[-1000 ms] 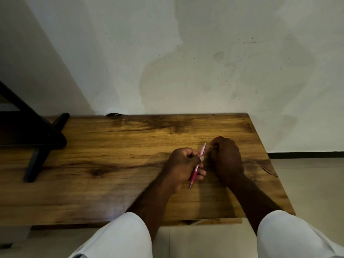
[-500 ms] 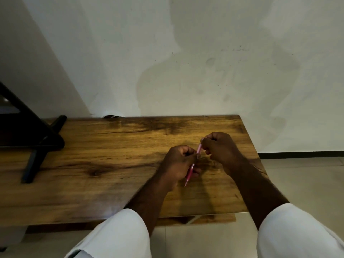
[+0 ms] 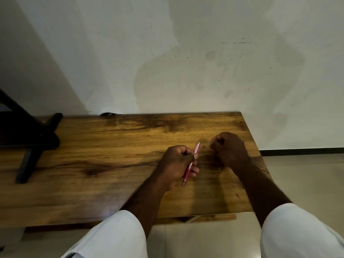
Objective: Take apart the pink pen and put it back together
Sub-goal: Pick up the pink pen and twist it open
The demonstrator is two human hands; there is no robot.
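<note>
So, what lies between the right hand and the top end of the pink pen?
Only bare wooden table shows between the right hand and the pink pen, in the head view.

right hand (image 3: 229, 149): no longer at the top of the pen (image 3: 191, 162); now curled into a loose fist to its right, apart from it
pen top: free now, nothing pinching it
left hand (image 3: 178, 164): sole grip on the pen now
</note>
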